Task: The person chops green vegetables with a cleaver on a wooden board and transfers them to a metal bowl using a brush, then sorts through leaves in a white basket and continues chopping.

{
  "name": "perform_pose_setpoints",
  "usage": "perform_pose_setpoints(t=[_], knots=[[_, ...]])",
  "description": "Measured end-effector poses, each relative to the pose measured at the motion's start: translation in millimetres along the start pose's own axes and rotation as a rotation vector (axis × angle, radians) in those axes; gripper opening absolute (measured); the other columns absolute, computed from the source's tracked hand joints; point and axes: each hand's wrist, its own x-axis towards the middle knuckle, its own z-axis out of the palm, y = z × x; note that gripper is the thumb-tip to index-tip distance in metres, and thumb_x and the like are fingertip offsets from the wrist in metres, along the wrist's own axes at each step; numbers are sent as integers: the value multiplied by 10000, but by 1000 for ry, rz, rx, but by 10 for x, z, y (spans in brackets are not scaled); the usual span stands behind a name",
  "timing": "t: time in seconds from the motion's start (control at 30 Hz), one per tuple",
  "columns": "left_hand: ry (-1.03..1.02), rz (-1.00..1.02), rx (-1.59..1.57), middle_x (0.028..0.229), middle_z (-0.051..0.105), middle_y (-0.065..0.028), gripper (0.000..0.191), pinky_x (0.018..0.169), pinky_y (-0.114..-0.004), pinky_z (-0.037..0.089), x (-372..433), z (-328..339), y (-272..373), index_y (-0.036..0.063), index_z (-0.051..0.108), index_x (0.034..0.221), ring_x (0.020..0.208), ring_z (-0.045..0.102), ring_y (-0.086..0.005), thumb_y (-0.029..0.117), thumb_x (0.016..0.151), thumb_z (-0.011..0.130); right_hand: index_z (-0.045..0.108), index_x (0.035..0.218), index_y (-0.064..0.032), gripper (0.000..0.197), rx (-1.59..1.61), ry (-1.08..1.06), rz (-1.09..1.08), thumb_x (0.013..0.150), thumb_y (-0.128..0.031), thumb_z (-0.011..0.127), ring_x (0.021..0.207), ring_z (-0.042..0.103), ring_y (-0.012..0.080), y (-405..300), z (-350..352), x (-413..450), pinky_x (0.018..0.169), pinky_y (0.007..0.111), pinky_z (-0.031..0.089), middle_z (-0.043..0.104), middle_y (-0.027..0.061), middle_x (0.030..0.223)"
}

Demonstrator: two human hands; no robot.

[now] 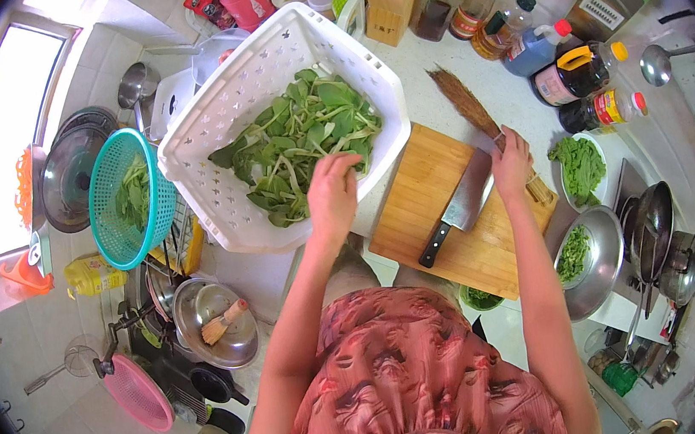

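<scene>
My right hand (512, 163) grips a brown straw whisk brush (466, 100) by its bound handle, above the right part of a wooden cutting board (398, 211). On the board lies a cleaver (468, 193) with a black riveted handle, its blade partly under my right hand's side. My left hand (333, 196) hangs over the near rim of a white plastic basket (186, 152), fingers curled close to the leaves; whether anything is pinched between them is hidden. Loose leafy greens (310, 118) cover the basket's bottom.
A teal colander (99, 207) with greens stands left, above a steel bowl (185, 312) holding a small brush. Sauce bottles (569, 76) and a knife block (394, 3) line the back. To the right are a plate of lettuce (580, 171) and a steel basin (608, 251).
</scene>
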Motion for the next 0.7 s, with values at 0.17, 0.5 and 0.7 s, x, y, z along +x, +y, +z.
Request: perform_pose_setpoints(t=[0.17,0.5,0.7], knots=[[-1,-7,237,1197,574,-105,373,945,-412,441,253,-148,-437,94,645,1092,1141,527,-307,-66,763,574,577,1107,-50,296,426,67,-246,817,6,599,1121,539,334,-1070,-414,-483,955,387,441,555,132,1196],[-254,151,399,1201,583,-79,219,868,-422,468,97,-295,-773,104,686,923,1070,568,-298,9,735,626,592,1056,-56,223,599,-181,-189,843,10,581,978,605,290,-1911,-258,-989,832,368,501,561,96,1165],[-200,-49,81,1073,664,-101,282,761,-351,527,-60,-610,-600,31,657,1019,869,669,-295,-61,791,519,612,1013,-44,187,750,-271,-113,849,38,573,788,609,184,-2024,-302,-1069,679,283,510,601,74,1068]])
